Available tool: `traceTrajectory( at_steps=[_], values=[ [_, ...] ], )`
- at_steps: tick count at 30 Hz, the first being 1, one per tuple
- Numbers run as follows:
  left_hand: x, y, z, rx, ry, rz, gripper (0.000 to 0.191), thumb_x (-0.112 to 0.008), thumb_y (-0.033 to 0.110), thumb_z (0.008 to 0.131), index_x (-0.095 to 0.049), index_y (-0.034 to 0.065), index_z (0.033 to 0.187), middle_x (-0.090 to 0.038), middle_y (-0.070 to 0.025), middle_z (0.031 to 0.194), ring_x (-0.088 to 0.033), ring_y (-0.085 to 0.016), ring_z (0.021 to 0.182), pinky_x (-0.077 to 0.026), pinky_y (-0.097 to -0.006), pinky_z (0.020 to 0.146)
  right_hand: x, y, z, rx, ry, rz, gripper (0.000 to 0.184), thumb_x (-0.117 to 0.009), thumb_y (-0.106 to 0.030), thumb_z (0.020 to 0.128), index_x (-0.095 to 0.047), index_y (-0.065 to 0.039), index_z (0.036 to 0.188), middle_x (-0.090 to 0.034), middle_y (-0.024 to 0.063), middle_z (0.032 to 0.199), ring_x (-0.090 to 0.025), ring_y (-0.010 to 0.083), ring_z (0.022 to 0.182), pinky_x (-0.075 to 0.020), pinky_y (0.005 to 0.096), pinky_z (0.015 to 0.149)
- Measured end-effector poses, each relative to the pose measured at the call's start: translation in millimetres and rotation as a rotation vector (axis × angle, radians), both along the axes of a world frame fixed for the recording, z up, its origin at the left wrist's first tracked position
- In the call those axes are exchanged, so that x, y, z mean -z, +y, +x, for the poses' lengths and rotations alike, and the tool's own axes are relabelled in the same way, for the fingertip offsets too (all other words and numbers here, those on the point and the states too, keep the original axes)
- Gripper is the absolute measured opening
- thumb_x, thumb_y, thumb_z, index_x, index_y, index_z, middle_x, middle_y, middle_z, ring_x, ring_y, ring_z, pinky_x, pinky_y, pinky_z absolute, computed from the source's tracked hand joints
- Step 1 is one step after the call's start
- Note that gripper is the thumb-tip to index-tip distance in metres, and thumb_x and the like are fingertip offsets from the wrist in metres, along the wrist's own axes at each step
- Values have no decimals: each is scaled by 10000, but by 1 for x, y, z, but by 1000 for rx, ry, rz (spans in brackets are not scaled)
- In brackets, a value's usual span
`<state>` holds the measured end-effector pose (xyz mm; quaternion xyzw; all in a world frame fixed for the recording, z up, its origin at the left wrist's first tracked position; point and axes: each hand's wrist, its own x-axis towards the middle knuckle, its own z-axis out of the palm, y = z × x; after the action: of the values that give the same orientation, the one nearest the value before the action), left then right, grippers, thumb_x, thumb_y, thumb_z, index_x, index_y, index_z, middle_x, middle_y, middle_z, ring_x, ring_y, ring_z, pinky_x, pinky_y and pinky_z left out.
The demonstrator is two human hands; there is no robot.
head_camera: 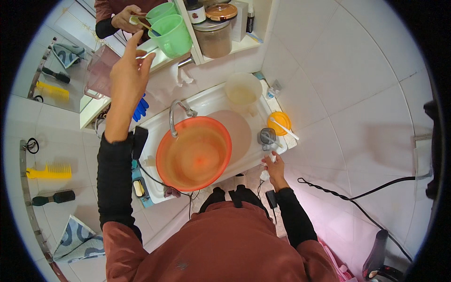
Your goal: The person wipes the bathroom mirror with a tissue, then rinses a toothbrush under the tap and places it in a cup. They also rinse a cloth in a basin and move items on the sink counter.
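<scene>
My left hand [131, 67] is raised at the mirror shelf, beside a light green plastic cup [171, 37]. A small white item [143, 55] shows between its fingers, mostly hidden by them. A toothbrush [146, 26] leans over the cup's rim. My right hand [275, 171], low at the sink's right front corner, holds a crumpled white tissue-like piece [265, 175]. Just above that hand stands a small grey transparent cup [267, 135] with a brush in it. An orange plastic basin [197, 155] sits in the white sink [243, 155], under the curved metal faucet [173, 118].
A translucent tub [243, 88] stands at the sink's back corner. A yellow lid [279, 123] with a white spoon-like tool [283, 128] lies on the right ledge. Soap [139, 188] rests at left. A hair dryer [375, 255] and black cable [380, 188] are at lower right.
</scene>
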<state>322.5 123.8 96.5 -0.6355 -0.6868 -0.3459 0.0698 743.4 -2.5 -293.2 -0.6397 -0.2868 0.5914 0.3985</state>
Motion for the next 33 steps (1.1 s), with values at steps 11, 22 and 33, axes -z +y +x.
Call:
traceTrajectory(
  at_steps=[11, 22, 33],
  values=[
    [22, -162, -16, -170, -218, -30, 368, -741, 86, 976, -662, 39, 1332, -763, -169, 987, -763, -259, 888, -582, -358, 807, 65, 33, -15, 43, 172, -19, 192, -659, -134, 1049, -574, -51, 1200, -651, 63, 871, -618, 145, 753, -532, 292, 638],
    [86, -222, -48, -203, -503, -60, 283, -704, 88, 1003, -693, 15, 1277, -768, -145, 1042, -761, -232, 944, -595, -338, 860, -153, 18, -68, -541, -136, 280, 233, -574, -297, 1113, -571, -73, 1047, -563, -9, 762, -525, 72, 590, -420, 236, 512],
    [62, -210, -102, -147, -810, 359, 296, -576, 139, 1091, -637, 5, 1348, -678, -144, 1273, -686, -240, 1136, -560, -360, 931, -360, 24, -277, -964, -8, 540, 311, -543, -320, 1121, -644, -46, 1015, -554, -29, 724, -516, 62, 574, -406, 241, 518]
  ],
)
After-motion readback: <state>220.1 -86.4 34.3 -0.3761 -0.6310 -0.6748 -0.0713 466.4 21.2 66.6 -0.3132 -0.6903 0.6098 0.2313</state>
